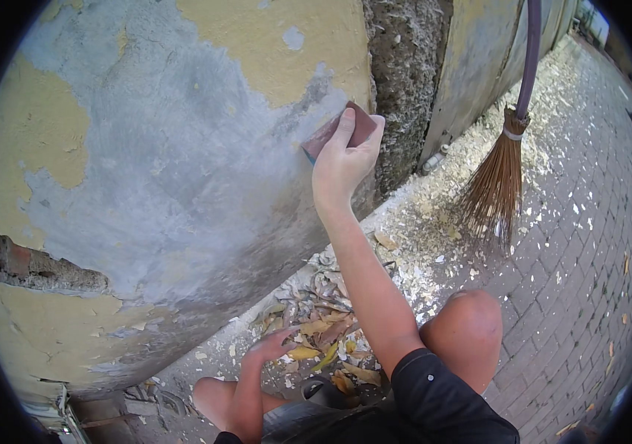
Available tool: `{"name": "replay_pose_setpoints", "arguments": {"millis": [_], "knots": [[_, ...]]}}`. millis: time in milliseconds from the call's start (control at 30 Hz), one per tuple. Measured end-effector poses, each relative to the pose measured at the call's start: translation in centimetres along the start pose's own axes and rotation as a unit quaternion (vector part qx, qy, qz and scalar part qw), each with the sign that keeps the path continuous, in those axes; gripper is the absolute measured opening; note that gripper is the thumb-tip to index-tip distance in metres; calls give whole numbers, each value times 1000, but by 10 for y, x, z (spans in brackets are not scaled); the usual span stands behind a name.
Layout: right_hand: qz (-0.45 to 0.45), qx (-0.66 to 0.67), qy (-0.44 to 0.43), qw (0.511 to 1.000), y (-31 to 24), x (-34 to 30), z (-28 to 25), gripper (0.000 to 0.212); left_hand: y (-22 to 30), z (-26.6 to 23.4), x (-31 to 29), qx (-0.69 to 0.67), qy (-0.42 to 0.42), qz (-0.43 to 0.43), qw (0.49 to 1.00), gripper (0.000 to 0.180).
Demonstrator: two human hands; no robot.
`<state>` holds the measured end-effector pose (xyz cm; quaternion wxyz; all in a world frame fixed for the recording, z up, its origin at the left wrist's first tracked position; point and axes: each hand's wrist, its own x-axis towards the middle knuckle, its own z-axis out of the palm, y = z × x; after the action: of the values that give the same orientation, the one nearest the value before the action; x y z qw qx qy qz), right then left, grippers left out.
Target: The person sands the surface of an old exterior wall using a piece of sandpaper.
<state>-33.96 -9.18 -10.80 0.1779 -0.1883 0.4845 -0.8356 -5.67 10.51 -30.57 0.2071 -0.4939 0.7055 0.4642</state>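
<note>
My right hand (pixel 345 159) grips a reddish-brown piece of sandpaper (pixel 361 126), thumb on its face and fingers hidden behind it. The sandpaper lies against the wall (pixel 182 148), close to its vertical edge, and a bit of blue shows at its lower left corner. Yellow paint is flaking from this wall, with grey plaster bare in large patches. Low beside my knee, my left hand (pixel 271 345) is stretched out above dry leaves, fingers apart, holding nothing that I can see.
A stick broom (pixel 499 174) with a purple handle stands to the right, its bristles among paint flakes (pixel 434 229) along the wall's foot. Dry leaves (pixel 338 325) lie between wall and legs. Brick paving (pixel 567 296) stretches right. A rough gap (pixel 405 81) splits the wall.
</note>
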Motion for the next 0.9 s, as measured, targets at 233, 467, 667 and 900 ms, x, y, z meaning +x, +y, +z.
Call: {"name": "replay_pose_setpoints", "arguments": {"millis": [233,467,667,900], "knots": [[-46,15,-19,999,12,-20,4,16,-23,14,5,1,-4,6,1000,60],[-21,22,-72,997,16,-59,5,16,-43,26,-11,-149,-21,-25,988,62],[-69,7,-23,997,12,-20,10,15,-40,48,-8,-89,-9,-23,996,60],[-93,9,-51,994,29,-69,11,12,-66,63,0,-9,-49,-67,997,57]]}}
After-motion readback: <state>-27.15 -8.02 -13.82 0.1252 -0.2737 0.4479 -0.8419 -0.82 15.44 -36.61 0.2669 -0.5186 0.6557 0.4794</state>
